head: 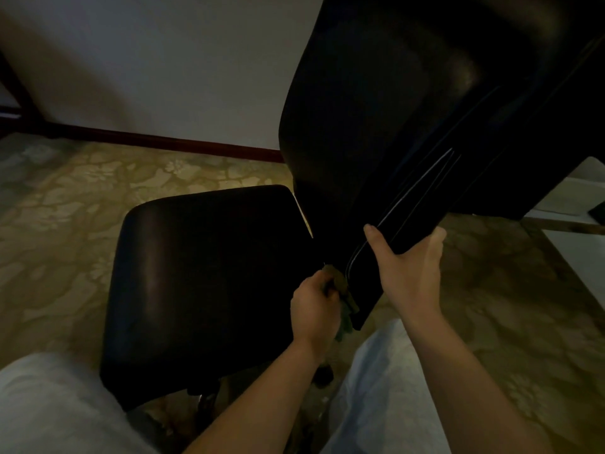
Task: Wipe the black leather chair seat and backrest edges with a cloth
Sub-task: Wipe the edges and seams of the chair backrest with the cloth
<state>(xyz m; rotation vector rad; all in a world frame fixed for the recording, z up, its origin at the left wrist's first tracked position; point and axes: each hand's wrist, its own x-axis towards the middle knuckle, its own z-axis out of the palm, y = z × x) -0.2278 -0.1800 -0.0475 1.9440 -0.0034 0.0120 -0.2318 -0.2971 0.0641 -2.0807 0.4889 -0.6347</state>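
Your left hand (314, 304) pinches an olive cloth (339, 282) against the lower edge of the backrest (376, 126), just beside the black seat (203, 273). Your right hand (409, 267) grips that edge higher up; patterned carpet (65, 208) lies beneath.

Black leather chair seat (203, 283), square with rounded corners, lies flat at centre-left of the frame. Its backrest (409, 126) rises tilted across the upper right, pale piping down its near edge, which the right hand (409, 276) grips. An olive-green cloth (342, 286), bunched in the left hand (314, 309), meets that edge at lower centre.
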